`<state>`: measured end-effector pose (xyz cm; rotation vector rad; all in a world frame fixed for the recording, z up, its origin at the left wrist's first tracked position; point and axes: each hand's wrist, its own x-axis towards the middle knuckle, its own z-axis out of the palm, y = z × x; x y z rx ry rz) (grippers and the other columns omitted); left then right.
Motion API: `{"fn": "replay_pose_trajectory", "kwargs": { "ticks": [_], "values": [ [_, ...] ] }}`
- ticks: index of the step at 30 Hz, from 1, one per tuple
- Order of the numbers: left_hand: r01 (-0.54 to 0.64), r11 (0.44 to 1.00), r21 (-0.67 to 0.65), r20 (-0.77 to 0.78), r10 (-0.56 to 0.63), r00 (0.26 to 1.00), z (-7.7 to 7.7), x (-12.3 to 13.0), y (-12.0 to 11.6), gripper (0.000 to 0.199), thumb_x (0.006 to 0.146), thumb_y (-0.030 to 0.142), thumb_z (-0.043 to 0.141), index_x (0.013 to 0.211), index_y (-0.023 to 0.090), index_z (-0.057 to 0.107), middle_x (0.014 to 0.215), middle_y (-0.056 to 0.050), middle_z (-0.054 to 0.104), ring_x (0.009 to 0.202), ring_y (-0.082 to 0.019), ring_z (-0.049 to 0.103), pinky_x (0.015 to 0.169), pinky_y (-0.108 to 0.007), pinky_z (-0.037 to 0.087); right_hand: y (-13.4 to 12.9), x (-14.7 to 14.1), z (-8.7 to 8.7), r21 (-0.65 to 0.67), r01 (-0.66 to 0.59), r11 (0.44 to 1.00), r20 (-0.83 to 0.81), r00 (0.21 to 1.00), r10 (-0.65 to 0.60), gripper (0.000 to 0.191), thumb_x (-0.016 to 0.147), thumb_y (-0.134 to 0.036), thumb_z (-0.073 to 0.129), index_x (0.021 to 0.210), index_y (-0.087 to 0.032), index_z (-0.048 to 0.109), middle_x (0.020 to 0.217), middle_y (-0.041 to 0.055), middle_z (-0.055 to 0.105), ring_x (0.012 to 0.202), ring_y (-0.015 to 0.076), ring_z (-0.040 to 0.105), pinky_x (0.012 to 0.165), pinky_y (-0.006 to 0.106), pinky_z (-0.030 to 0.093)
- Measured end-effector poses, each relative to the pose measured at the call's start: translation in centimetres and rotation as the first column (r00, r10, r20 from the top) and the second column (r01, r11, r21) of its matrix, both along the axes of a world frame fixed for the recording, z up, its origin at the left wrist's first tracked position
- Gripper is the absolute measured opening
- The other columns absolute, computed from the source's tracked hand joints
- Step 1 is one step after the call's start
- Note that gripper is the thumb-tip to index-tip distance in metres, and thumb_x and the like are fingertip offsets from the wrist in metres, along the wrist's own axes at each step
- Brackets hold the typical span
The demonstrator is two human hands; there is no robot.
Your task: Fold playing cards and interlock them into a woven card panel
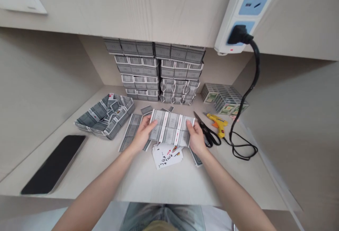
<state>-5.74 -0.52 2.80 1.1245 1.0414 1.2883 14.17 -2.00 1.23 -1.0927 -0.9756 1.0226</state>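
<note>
Between my two hands is a panel of joined playing cards, patterned backs facing up, raised over the desk. My left hand grips its left edge, thumb on top. At the right edge, my right hand holds it the same way. Beneath the panel lies a fan of face-up playing cards, partly covered. A strip of joined cards rests beside my left hand, and another strip shows in part under my right hand. Black scissors lie just right of my right hand.
A card-built tray with loose cards stands at left, near a black phone. Stacked card boxes rise behind. A yellow glue gun, its black cord running to a power strip, lies right, before more blocks.
</note>
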Motion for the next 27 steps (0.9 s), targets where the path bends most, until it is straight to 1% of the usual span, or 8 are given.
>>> {"fn": "replay_pose_trajectory", "kwargs": {
  "ticks": [3,7,9,13,15,17,21,27],
  "values": [
    [-0.004,1.000,0.024,-0.064,0.006,0.998,-0.5,0.5,-0.1,0.037,0.069,0.040,0.063,0.098,0.018,0.055,0.101,-0.005,0.062,0.092,-0.019,0.058,0.079,-0.030,0.043,-0.2,-0.1,-0.1,0.024,0.005,1.000,0.148,0.989,-0.009,0.029,0.080,-0.046,0.049,0.091,-0.020,0.051,0.090,0.0031,0.062,0.085,0.0178,0.056,0.080,0.033,0.043],
    [0.025,1.000,-0.014,-0.057,-0.026,0.998,-0.3,0.1,0.0,0.035,0.068,0.042,0.063,0.091,0.016,0.059,0.090,-0.004,0.065,0.083,-0.020,0.059,0.073,-0.030,0.045,-0.3,0.1,0.0,0.037,-0.026,0.999,0.225,0.974,0.017,0.027,0.082,-0.045,0.045,0.090,-0.020,0.048,0.087,0.0028,0.060,0.080,0.0168,0.055,0.077,0.032,0.043],
    [0.007,1.000,-0.008,-0.078,-0.008,0.997,0.0,0.0,0.0,0.034,0.069,0.043,0.062,0.091,0.017,0.059,0.087,-0.003,0.064,0.079,-0.019,0.059,0.071,-0.030,0.045,-0.4,0.0,0.1,0.043,-0.038,0.998,0.239,0.971,0.026,0.027,0.082,-0.045,0.045,0.091,-0.020,0.047,0.087,0.0028,0.059,0.078,0.0166,0.055,0.076,0.032,0.043],
    [-0.056,0.995,0.083,-0.255,0.075,0.964,0.5,0.1,-0.5,0.046,0.066,0.039,0.066,0.105,0.021,0.049,0.093,-0.001,0.058,0.085,-0.018,0.056,0.077,-0.031,0.043,-0.8,-0.4,0.6,0.095,-0.013,0.995,0.334,0.943,-0.020,0.036,0.083,-0.042,0.045,0.111,-0.020,0.041,0.096,0.0046,0.056,0.087,0.0172,0.054,0.081,0.033,0.042],
    [-0.038,0.992,0.120,-0.345,0.078,0.935,0.5,0.3,-0.8,0.052,0.064,0.037,0.068,0.109,0.023,0.046,0.097,-0.001,0.056,0.088,-0.018,0.055,0.079,-0.031,0.042,-1.1,-0.6,0.8,0.127,-0.004,0.992,0.397,0.917,-0.047,0.043,0.084,-0.040,0.044,0.121,-0.020,0.035,0.105,0.0063,0.054,0.094,0.0177,0.052,0.086,0.034,0.039],
    [-0.029,0.989,0.147,-0.406,0.087,0.910,0.3,0.5,-1.0,0.053,0.062,0.038,0.070,0.106,0.022,0.046,0.099,-0.001,0.054,0.090,-0.018,0.054,0.080,-0.031,0.041,-1.2,-0.7,0.9,0.147,-0.013,0.989,0.443,0.895,-0.054,0.044,0.085,-0.038,0.041,0.124,-0.020,0.033,0.112,0.0076,0.051,0.100,0.0182,0.050,0.089,0.035,0.037],
    [-0.061,0.983,0.175,-0.478,0.139,0.867,-0.3,0.6,-0.9,0.049,0.058,0.038,0.072,0.097,0.020,0.048,0.097,-0.002,0.054,0.089,-0.019,0.052,0.078,-0.030,0.040,-1.2,-0.6,0.4,0.150,-0.046,0.988,0.485,0.874,-0.033,0.037,0.086,-0.036,0.040,0.119,-0.020,0.037,0.110,0.0085,0.051,0.099,0.0187,0.050,0.088,0.035,0.038],
    [-0.093,0.985,0.142,-0.476,0.150,0.867,-0.6,0.7,-1.0,0.048,0.057,0.038,0.072,0.094,0.019,0.048,0.089,0.000,0.054,0.082,-0.017,0.053,0.073,-0.029,0.041,-1.0,-0.7,-0.4,0.181,-0.026,0.983,0.500,0.864,-0.069,0.030,0.084,-0.035,0.044,0.108,-0.020,0.038,0.100,0.0075,0.052,0.090,0.0183,0.052,0.084,0.035,0.041]
  ]
}}
